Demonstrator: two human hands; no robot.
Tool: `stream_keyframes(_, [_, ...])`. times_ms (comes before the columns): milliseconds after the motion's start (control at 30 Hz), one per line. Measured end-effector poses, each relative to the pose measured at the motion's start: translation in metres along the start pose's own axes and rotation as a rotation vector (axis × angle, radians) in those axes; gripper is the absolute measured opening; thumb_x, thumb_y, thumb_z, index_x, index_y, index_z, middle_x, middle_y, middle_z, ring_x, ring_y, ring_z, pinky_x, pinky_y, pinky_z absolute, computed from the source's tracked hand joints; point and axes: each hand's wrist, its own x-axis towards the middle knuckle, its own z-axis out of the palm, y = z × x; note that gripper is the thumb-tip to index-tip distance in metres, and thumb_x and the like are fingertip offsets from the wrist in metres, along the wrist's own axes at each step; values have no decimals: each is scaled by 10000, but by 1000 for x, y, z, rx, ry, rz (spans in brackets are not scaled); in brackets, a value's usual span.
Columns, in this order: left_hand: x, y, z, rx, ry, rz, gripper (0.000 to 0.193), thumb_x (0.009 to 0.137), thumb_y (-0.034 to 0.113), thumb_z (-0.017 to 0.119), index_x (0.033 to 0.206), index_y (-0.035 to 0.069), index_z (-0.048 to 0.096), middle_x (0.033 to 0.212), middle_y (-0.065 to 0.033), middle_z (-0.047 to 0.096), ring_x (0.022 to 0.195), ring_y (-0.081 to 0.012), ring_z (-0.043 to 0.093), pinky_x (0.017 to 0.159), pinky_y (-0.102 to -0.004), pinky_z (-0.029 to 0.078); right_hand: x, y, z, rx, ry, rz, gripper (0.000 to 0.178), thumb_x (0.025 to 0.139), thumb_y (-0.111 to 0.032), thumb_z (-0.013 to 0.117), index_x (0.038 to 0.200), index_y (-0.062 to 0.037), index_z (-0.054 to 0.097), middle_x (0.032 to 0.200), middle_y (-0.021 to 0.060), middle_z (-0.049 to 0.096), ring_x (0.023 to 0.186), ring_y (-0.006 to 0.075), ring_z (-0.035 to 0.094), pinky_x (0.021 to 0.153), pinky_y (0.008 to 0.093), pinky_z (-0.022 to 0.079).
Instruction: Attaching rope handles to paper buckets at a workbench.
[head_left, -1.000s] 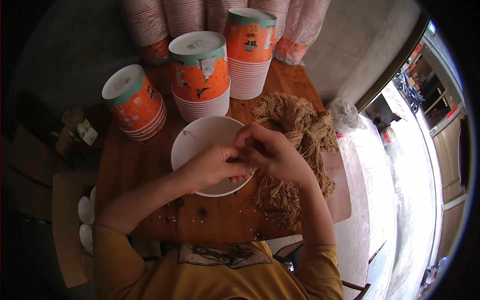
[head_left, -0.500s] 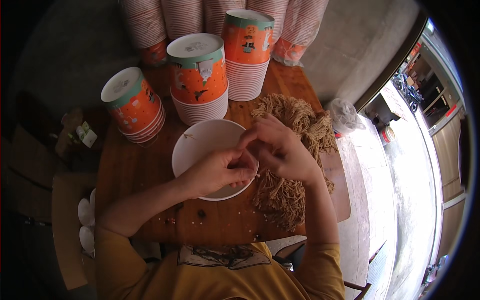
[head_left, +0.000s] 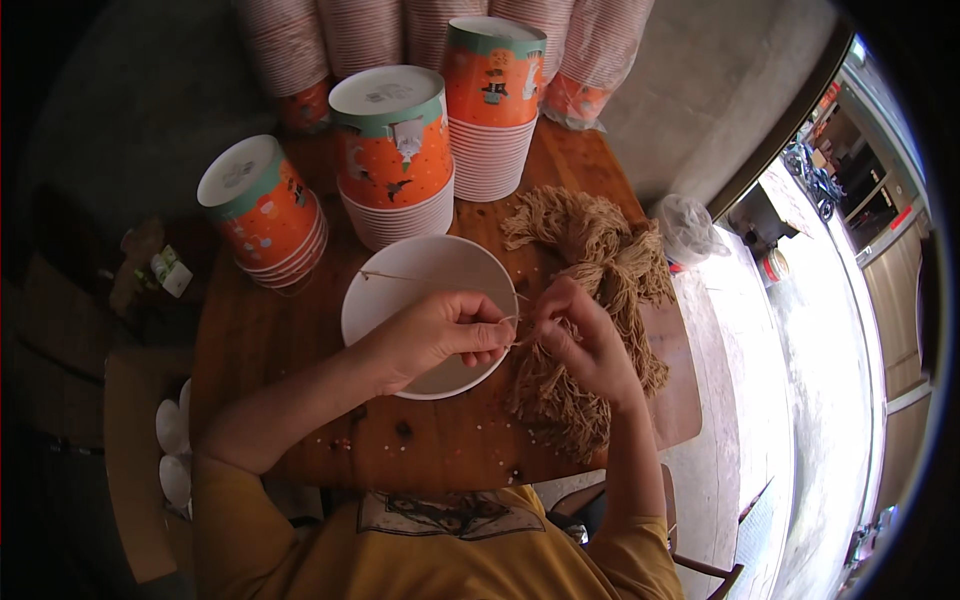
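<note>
Both hands have drawn slightly apart since half a second ago. On the wooden table [head_left: 300, 340], the left hand [head_left: 440, 335] hovers over an empty white bowl [head_left: 420, 275], fingers curled, pinching a thin twine strand [head_left: 420, 279]. Right hand [head_left: 590, 345], above the tan twine bundle [head_left: 590, 290], pinches the strand's other end.

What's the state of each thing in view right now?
left hand: pinched on a thin string, over the bowl
right hand: pinching the same string, beside the pile
white bowl: upright, empty apart from the string
string: one end trailing across the bowl
pile of tan string: loose heap on the table
orange cup stacks: upside down, nested
</note>
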Motion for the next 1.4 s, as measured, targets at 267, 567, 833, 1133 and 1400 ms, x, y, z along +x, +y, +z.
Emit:
stream_keyframes(267, [5,-2,2,-1,-6,-48,182,940,205,643,953,24,633,844,0,608,754,-58,541,723,-206,456,-20,-11,27,-214,151,-23,216,749,-11,739,944,-44,651,924,77,566,913,256,546,804,352,464])
stream_keyframes(567, [6,-1,6,-15,-12,-65,183,940,207,643,956,24,635,841,0,607,757,-62,541,724,-209,455,-23,-14,34,-394,233,-81,224,732,-20,716,937,-65,639,897,74,549,871,270,528,760,365,470])
stream_keyframes(833, [6,0,1,-49,-21,-90,175,939,205,638,968,33,631,848,8,598,759,-64,541,702,-209,452,-24,-16,40,-476,249,-150,171,732,-40,729,879,-73,648,855,71,548,812,274,537,707,370,477])
stream_keyframes(1133, [1,1,7,34,56,-111,166,955,202,598,1041,61,612,910,3,606,784,-68,563,677,-207,460,-25,-27,57,-384,323,-100,204,747,-60,764,918,-76,654,795,58,522,757,247,531,646,362,461])
stream_keyframes(1400, [-3,4,12,-58,115,-114,155,942,107,566,1080,38,573,956,-27,585,788,-89,561,713,-227,480,-26,-33,53,-654,324,-222,271,731,-38,763,990,-94,706,788,49,560,707,241,533,617,351,464])
